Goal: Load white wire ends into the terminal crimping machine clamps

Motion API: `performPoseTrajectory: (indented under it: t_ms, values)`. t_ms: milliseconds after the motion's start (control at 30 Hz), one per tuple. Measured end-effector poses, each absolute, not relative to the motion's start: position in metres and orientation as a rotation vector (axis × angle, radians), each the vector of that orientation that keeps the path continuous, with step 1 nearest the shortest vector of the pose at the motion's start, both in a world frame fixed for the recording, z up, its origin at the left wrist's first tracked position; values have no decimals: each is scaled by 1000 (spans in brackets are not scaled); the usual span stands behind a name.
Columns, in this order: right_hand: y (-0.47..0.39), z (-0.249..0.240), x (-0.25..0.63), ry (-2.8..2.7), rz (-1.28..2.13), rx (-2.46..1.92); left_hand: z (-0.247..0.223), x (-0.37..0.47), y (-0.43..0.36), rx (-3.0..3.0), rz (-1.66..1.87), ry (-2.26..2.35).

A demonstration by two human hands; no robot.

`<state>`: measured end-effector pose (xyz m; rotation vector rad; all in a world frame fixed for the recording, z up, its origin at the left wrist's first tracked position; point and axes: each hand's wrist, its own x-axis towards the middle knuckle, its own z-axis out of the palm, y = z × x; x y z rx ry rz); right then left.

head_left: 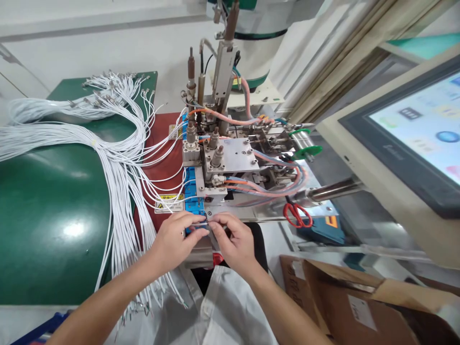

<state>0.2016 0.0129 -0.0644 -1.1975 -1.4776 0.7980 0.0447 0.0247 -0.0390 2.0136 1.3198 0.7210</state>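
My left hand (178, 238) is closed, thumb and forefinger pinching a thin white cable (200, 224) near its end. Facing it, my right hand (233, 239) pinches at the tip of the same cable; the fingers hide the tip itself. Both hands meet just in front of a blue fixture strip (194, 206) on the machine's edge. Several white cables run from a large bundle (118, 187) on the left into blue holders along that strip. The metal machine (233, 155) with its hoses stands right behind my hands.
A green table (46, 215) carries the cable bundles. Red-handled scissors (297, 214) hang at the machine's right edge, below a solder wire spool (304, 143). At the right are a touch screen (424, 124) and a cardboard box (345, 297). A yellow warning label (168, 203) lies near the fixture.
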Motion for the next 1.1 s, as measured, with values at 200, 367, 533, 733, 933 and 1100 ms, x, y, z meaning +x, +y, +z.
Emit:
performPoseTrajectory:
  t_ms: [200,367,533,733,933,1100]
  values:
    - [11,-68,195,-1291,886,-1250,-41,50,24,2145,813,1311]
    - [9,-72,186,-1188,861,-1289,-45,53,25,2054,857,1382]
    - [11,-70,188,-1293,836,-1261,-42,50,31,1909,755,1276]
    - [9,-73,187,-1210,848,-1287,-40,50,31,1760,829,1325]
    - [14,-62,185,-1330,720,-1344,-43,52,29,1819,852,1323]
    - [15,-62,180,-1351,614,-1366,-45,55,25,1835,909,1437]
